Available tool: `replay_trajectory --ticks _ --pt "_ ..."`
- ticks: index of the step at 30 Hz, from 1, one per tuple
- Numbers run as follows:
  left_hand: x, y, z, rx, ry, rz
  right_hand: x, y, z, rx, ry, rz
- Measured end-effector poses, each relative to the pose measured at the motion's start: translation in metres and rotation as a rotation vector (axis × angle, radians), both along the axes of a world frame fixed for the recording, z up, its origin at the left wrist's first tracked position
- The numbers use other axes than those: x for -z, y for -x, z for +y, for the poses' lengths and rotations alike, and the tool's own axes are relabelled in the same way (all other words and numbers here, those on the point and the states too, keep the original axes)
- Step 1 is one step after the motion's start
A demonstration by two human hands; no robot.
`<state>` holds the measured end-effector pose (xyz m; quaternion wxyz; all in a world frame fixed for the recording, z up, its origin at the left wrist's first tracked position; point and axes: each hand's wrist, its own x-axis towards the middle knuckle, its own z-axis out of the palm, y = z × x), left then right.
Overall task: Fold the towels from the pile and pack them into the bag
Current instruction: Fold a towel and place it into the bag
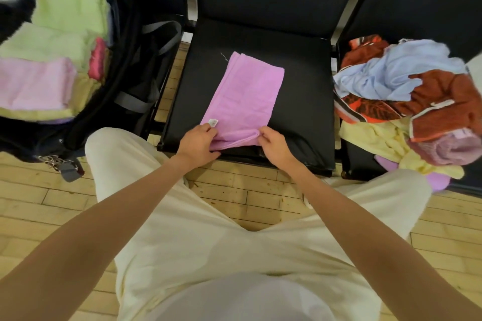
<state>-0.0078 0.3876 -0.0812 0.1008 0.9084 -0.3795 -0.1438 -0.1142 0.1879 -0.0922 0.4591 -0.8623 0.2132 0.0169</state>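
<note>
A purple towel [246, 96], folded into a long strip, lies on the black seat of the middle chair [302, 91]. My left hand [199, 142] pinches its near left corner by the white label. My right hand [273, 142] grips the near right corner at the seat's front edge. On the left chair an open black bag [125, 65] holds folded green, pink, yellow and red towels [49, 60]. A loose pile of towels [414, 101], blue, rust, yellow and purple, sits on the right chair.
Three black chairs stand side by side with metal frames between them. My legs in pale trousers [208, 229] fill the near view over a wooden floor [34, 206]. The bag's straps and keys [62, 164] hang off the left chair's front.
</note>
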Motion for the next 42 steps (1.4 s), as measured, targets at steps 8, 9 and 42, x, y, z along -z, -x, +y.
replay_trajectory --ticks 8,9,42 --pt "-0.008 -0.013 0.003 -0.026 0.117 0.155 -0.001 0.009 -0.002 0.182 0.002 -0.024" --pt "-0.015 -0.014 0.003 -0.051 0.14 0.278 -0.005 0.016 -0.002 0.146 0.121 -0.062" --pt "0.017 -0.029 -0.033 0.186 0.25 0.131 0.019 0.006 -0.075 -0.469 0.458 0.116"
